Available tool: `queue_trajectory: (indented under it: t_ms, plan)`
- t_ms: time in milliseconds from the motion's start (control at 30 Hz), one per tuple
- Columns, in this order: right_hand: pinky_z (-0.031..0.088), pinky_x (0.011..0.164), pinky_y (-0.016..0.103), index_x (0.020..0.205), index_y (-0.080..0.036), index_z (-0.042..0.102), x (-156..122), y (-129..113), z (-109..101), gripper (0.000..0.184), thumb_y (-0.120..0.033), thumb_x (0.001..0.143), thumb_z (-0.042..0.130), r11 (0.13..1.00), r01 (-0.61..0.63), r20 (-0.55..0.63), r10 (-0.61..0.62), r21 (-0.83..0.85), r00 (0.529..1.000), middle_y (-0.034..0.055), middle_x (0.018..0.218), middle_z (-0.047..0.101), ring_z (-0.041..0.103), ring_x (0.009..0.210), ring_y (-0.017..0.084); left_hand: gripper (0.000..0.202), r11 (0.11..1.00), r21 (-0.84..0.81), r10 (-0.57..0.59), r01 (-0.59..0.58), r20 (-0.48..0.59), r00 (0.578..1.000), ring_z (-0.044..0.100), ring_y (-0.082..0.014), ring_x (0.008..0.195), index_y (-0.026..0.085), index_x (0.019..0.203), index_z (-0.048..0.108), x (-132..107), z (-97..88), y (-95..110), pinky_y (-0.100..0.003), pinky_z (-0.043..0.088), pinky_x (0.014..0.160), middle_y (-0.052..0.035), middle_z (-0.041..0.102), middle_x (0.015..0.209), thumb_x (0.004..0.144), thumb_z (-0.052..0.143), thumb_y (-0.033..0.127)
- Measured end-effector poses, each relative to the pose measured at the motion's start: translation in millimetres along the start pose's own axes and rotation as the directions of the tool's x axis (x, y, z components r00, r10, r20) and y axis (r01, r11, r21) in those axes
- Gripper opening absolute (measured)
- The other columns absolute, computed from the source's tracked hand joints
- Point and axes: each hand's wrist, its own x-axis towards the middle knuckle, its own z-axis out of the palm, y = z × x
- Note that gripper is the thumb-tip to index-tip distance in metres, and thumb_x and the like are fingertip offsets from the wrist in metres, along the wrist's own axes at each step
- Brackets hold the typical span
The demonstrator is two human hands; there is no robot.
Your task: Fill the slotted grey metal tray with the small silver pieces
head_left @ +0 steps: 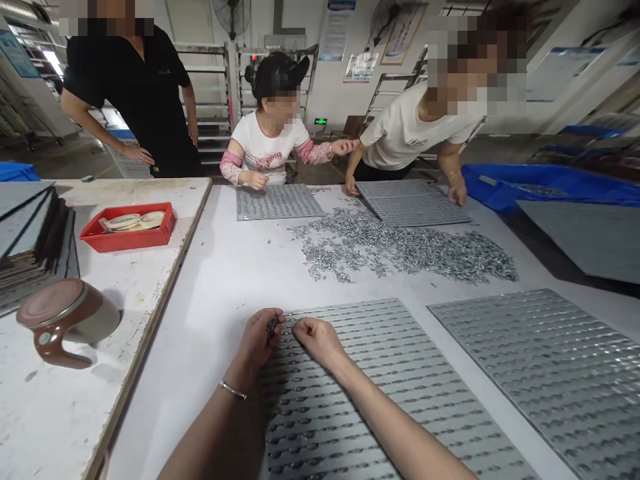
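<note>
A grey board (373,373) lined with rows of small dark oval pieces lies flat before me. My left hand (263,333), with a silver bangle at the wrist, is curled at the board's far left corner around a few small dark metallic pieces (272,327). Just to its right, my right hand (319,339) is closed, fingertips down on the board's top rows; whatever they pinch is hidden. Beyond the board spreads a loose heap of small shiny grey pieces (425,247).
A second filled board (560,373) lies at right. Co-workers stand or sit across the table, two with boards (280,202) (415,201). On the left table are a brown mug (65,320), a red tray (133,237) and stacked panels (37,240). A blue bin (555,177) sits back right.
</note>
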Motion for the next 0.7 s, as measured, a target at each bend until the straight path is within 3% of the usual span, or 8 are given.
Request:
queue_trajectory:
  t_ms: [233, 367, 467, 567, 700]
  plan:
    - [0.032, 0.063, 0.024, 0.076, -0.02, 0.063, 5.0, -8.7, 0.1, 0.007, -0.013, 0.079, 0.062, 0.983, -0.061, -0.024, 0.057, -0.173, 0.998, -0.0002, 0.067, 0.064, 0.056, 0.066, 0.015, 0.043, 1.0, 0.001, -0.006, 0.006, -0.013, 1.0, 0.044, -0.0051, 0.05, 0.012, 0.082, 0.069, 0.4, 1.0, -0.4, -0.017, 0.025, 0.038, -0.0013, 0.063, 0.073, 0.061, 0.086, 0.045]
    - [0.036, 0.063, 0.024, 0.081, -0.02, 0.064, 0.9, -16.6, -8.5, 0.004, -0.021, 0.085, 0.064, 0.987, -0.044, -0.023, 0.041, -0.152, 0.999, -0.0014, 0.066, 0.064, 0.057, 0.065, 0.015, 0.047, 0.999, 0.027, -0.018, 0.018, -0.019, 1.0, 0.042, -0.0056, 0.045, 0.014, 0.085, 0.068, -3.4, 4.2, 3.8, -0.018, 0.021, 0.037, -0.0001, 0.063, 0.068, 0.065, 0.084, 0.052]
    - [0.043, 0.066, 0.025, 0.094, -0.02, 0.069, -11.4, -28.4, -18.0, 0.017, -0.033, 0.094, 0.057, 0.992, 0.116, -0.078, -0.12, -0.046, 0.99, 0.0007, 0.076, 0.069, 0.06, 0.067, 0.016, 0.057, 0.994, 0.104, -0.044, 0.042, 0.015, 0.999, 0.039, -0.007, 0.04, 0.014, 0.097, 0.069, -10.2, 10.6, 4.4, -0.02, 0.015, 0.036, -0.0008, 0.063, 0.064, 0.073, 0.074, 0.065]
    - [0.048, 0.079, 0.028, 0.103, -0.023, 0.073, -24.0, -40.2, -25.4, 0.02, -0.026, 0.095, 0.055, 0.938, 0.338, -0.037, -0.341, -0.074, 0.939, 0.0049, 0.095, 0.072, 0.065, 0.085, 0.018, 0.07, 0.978, 0.198, -0.073, 0.059, 0.063, 0.995, 0.034, -0.0073, 0.036, 0.014, 0.108, 0.067, -16.5, 17.9, -0.2, -0.021, 0.011, 0.037, 0.0034, 0.055, 0.054, 0.076, 0.064, 0.076]
    - [0.046, 0.077, 0.029, 0.088, -0.022, 0.072, -32.3, -45.3, -28.5, 0.02, -0.02, 0.095, 0.054, 0.905, 0.332, 0.07, -0.325, -0.267, 0.943, 0.0056, 0.09, 0.069, 0.064, 0.087, 0.019, 0.078, 0.966, 0.237, -0.116, 0.1, 0.056, 0.992, 0.031, -0.0077, 0.034, 0.015, 0.112, 0.065, -19.6, 23.0, -7.9, -0.021, 0.009, 0.037, 0.0063, 0.048, 0.049, 0.074, 0.058, 0.084]
